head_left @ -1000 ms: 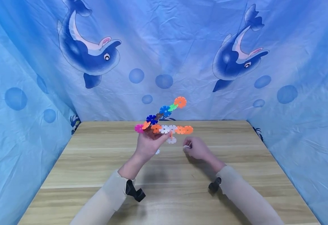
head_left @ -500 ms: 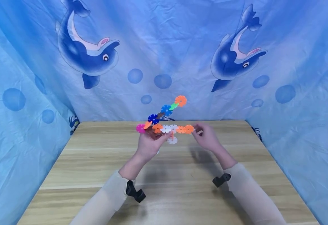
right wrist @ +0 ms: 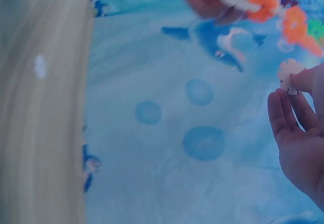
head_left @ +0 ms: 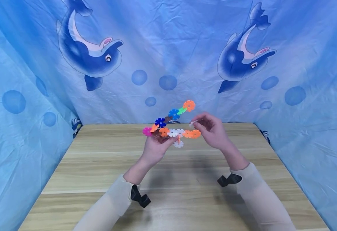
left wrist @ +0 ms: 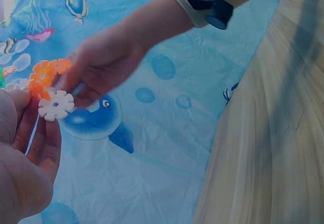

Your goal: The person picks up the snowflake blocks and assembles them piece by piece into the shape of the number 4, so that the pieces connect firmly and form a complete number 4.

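Observation:
In the head view my left hand (head_left: 155, 149) grips a chain of interlocking plastic snowflake discs (head_left: 172, 132), raised above the table. One row runs right through orange and white discs, and another climbs through blue, brown and green to an orange disc (head_left: 189, 105) at its tip. A white disc (left wrist: 56, 105) hangs below the row, seen large in the left wrist view. My right hand (head_left: 214, 131) pinches a loose white disc (right wrist: 290, 76) between thumb and fingers. That disc is apart from the chain, between the upper tip and the row's right end.
A wood-grain table (head_left: 185, 199) lies under both hands. One white disc (right wrist: 40, 66) lies on it in the right wrist view. Blue curtains (head_left: 168, 48) printed with dolphins hang behind and at both sides.
My right hand has lifted the white disc from low over the table, past the row's right end, up toward the upper tip. The left hand and chain have shifted slightly right.

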The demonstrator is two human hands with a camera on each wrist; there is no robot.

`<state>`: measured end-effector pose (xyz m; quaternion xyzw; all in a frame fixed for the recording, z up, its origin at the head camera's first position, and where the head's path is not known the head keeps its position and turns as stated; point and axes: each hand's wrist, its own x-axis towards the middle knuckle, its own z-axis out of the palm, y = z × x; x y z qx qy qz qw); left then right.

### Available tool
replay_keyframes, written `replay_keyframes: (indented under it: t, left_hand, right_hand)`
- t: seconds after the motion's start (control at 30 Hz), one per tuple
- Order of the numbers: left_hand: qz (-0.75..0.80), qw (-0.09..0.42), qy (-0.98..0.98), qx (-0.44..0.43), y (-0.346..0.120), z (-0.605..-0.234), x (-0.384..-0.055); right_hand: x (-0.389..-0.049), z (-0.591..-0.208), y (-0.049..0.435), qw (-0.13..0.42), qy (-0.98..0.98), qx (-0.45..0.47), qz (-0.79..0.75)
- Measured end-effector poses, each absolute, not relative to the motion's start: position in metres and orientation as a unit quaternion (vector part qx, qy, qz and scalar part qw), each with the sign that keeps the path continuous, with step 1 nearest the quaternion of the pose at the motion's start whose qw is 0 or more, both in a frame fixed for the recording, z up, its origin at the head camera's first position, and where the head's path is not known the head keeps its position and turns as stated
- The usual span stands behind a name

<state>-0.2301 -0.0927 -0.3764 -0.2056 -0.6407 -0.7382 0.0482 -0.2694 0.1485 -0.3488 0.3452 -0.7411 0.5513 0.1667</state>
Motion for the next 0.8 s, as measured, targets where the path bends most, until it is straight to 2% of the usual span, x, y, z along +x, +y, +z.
replay_keyframes:
  t: [0.27, 0.8]
  left_hand:
    - [-0.737, 0.044, -0.637, -0.22, -0.091, -0.378, -0.23]
    - [-0.72, 0.049, -0.645, -0.253, -0.091, -0.377, -0.231]
  right_hand:
    - [-0.262, -0.325, 0.147, 0.113, -0.718, 0.424, 0.541]
    - [-0.26, -0.312, 0.136, 0.053, -0.71, 0.469, 0.523]
